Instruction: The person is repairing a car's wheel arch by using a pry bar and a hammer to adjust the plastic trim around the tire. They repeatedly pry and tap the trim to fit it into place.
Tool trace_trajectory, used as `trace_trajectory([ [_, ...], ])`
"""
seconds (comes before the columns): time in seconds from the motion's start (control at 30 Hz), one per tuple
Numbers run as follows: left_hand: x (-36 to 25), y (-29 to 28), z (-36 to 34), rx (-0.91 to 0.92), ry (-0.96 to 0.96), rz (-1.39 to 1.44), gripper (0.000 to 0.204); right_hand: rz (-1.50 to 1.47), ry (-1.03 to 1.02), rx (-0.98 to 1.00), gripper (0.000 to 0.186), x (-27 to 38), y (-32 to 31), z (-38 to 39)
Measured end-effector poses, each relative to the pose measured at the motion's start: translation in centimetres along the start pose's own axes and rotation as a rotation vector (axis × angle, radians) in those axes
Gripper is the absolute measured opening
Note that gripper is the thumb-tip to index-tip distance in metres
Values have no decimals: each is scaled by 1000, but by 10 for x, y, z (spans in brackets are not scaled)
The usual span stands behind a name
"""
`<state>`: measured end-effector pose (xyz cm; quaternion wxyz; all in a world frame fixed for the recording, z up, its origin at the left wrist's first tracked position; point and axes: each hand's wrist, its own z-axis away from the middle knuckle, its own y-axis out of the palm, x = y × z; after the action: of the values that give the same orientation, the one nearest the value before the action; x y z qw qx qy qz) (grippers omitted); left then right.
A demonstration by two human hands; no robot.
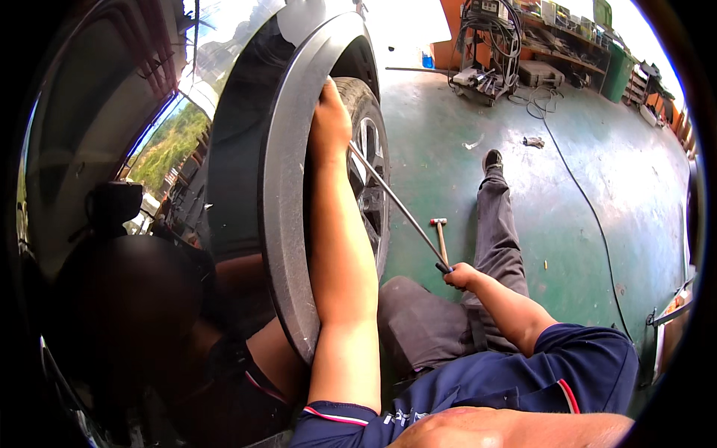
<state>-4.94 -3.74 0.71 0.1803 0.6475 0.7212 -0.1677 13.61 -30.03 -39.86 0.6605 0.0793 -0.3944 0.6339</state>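
Note:
My right hand is wrapped round the dark handle of a long thin metal pry bar. The bar slants up and left across the face of a car wheel; its far end disappears by my left wrist. My left arm reaches along the dark plastic wheel arch trim. Above the tyre, at the arch's inner edge, is my left hand. Its fingers are mostly hidden inside the arch, so their grip does not show.
A hammer with a red-and-white head lies on the green floor beside my outstretched leg. A black cable runs across the floor at right. At the back stand a cart with coiled cables, a grey case and a green bin.

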Motion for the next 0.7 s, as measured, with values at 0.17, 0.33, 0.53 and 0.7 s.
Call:
trace_trajectory([
  [0.17,-4,3,3,17,-41,11,43,18,-15,45,16,-8,-29,7],
  [0.33,-10,1,4,0,-69,-3,45,-30,0,-73,16,-13,-16,12],
  [0.53,-10,0,1,-85,-41,16,44,-151,-51,22,14,-12,30,10],
  [0.7,-8,1,3,-86,-39,17,45,-83,-7,41,14,-11,4,10],
])
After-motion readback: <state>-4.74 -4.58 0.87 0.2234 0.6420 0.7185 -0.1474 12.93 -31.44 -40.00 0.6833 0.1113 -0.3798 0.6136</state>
